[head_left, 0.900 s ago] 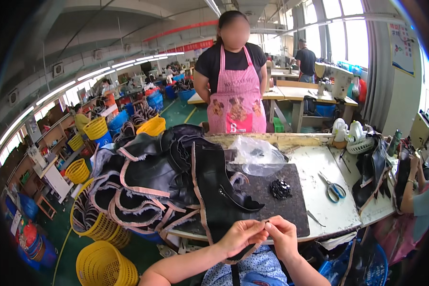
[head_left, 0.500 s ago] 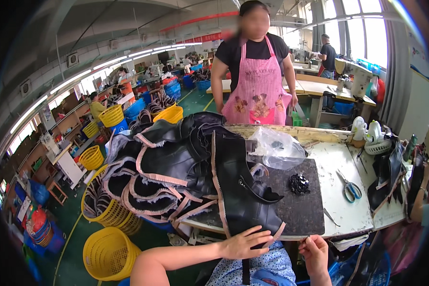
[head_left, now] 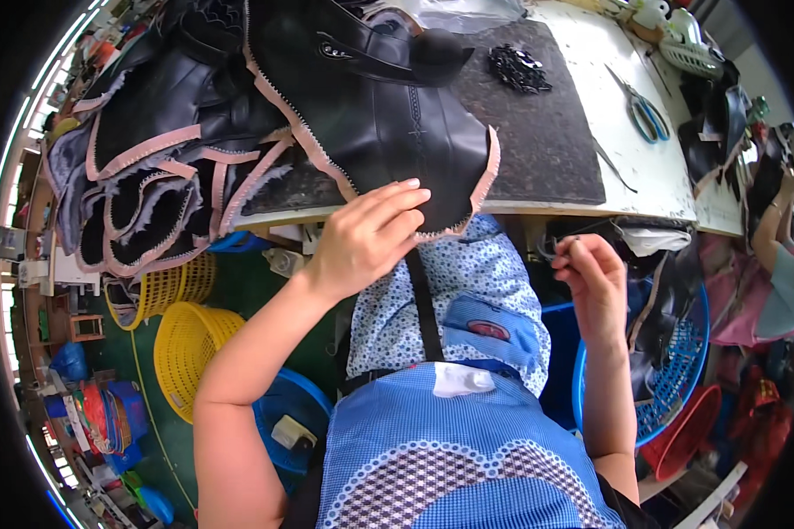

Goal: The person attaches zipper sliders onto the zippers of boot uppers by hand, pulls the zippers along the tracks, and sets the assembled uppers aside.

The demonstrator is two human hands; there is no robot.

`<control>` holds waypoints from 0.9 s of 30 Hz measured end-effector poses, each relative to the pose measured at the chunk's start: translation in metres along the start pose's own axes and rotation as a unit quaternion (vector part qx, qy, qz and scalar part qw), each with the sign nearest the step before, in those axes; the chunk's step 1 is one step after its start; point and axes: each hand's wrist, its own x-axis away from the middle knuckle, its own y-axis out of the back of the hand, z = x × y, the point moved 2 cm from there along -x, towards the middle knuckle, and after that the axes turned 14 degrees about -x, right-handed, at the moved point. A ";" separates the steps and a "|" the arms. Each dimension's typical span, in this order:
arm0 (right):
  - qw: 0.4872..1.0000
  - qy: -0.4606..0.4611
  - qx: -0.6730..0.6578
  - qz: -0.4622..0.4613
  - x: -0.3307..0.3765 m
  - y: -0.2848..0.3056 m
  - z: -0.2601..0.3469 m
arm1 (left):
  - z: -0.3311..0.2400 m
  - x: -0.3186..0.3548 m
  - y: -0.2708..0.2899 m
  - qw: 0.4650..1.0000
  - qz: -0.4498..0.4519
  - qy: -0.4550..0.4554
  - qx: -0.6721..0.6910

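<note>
At the far left, off the table's near-left corner, stood a yellow woven plastic basket [head_left: 190, 353]. Above it a heap of black leather panels with pink zigzag-trimmed edges [head_left: 150, 176] spilled over the table's left edge.

The left hand [head_left: 362, 238] lay at the near edge of the white worktable [head_left: 626, 167], fingers stretched out flat and unclenched, their tips resting on the large black leather piece edged in pink trim [head_left: 397, 132]. That piece draped over the near edge, its long axis running away from the person toward the far side, so it lay straight ahead of and under the left fingertips. The left hand was plainly the nearer one.

A dark grey rectangular work mat [head_left: 538, 132] lay beneath it, with a small heap of black metal fittings [head_left: 519, 66] near the far edge.

The right hand [head_left: 595, 282] hung below the near edge, apart from the leather, fingers pinched on a thin dark thread-like thing too small to tell. Blue-handled scissors [head_left: 644, 110] lay toward the right edge.
</note>
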 end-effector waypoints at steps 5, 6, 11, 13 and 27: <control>0.986 0.086 0.123 0.071 -0.010 -0.030 0.007 | -0.003 0.004 0.010 0.988 -0.011 0.057 0.140; 0.979 0.110 0.144 0.091 -0.016 -0.045 0.012 | -0.007 0.011 0.019 0.989 -0.015 0.055 0.137; 0.991 -0.046 0.030 0.119 -0.040 -0.062 -0.023 | -0.030 0.026 0.040 0.982 0.050 0.120 0.141; 0.994 -0.042 0.029 0.095 -0.028 -0.080 -0.033 | -0.049 0.009 0.040 0.987 0.028 0.142 0.075; 0.948 0.093 0.156 0.263 -0.019 -0.085 -0.030 | -0.009 0.005 0.020 0.809 0.126 0.413 0.398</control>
